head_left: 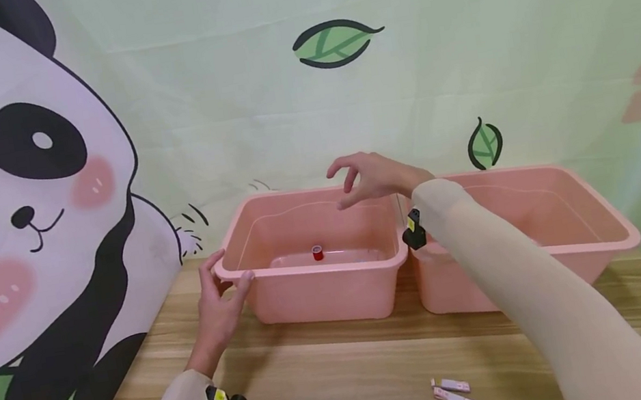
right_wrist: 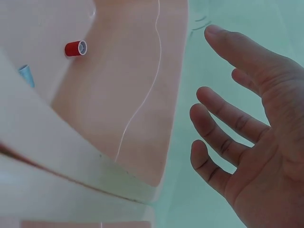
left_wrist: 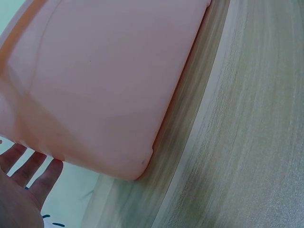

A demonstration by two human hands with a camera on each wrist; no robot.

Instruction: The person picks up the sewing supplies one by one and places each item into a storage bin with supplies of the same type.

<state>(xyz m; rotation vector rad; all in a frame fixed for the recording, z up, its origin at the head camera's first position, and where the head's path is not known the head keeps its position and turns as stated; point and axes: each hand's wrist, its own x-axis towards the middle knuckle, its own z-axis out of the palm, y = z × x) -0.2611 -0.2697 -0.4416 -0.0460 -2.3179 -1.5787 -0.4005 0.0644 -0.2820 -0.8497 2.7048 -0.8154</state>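
Note:
My left hand (head_left: 219,315) grips the left front corner of a pink plastic tub (head_left: 322,293), the thumb on the front rim and the fingers around the side. In the left wrist view, the fingertips (left_wrist: 51,168) touch the tub's outer wall. Over the tub's back right part hangs my right hand (head_left: 376,176), fingers loosely bent and apart, holding nothing. On the tub floor lies a small red cylinder (head_left: 318,253) with a white-rimmed hollow end, resembling a thread spool. The right wrist view also shows a small light-blue tapered piece (right_wrist: 26,75) inside.
A second pink tub (head_left: 582,202) stands to the right, close beside the first, partly covered by my right arm. Two small pink-and-white strips (head_left: 457,399) lie on the wooden table (head_left: 323,386) near its front. A printed cloth backdrop (head_left: 219,104) hangs behind.

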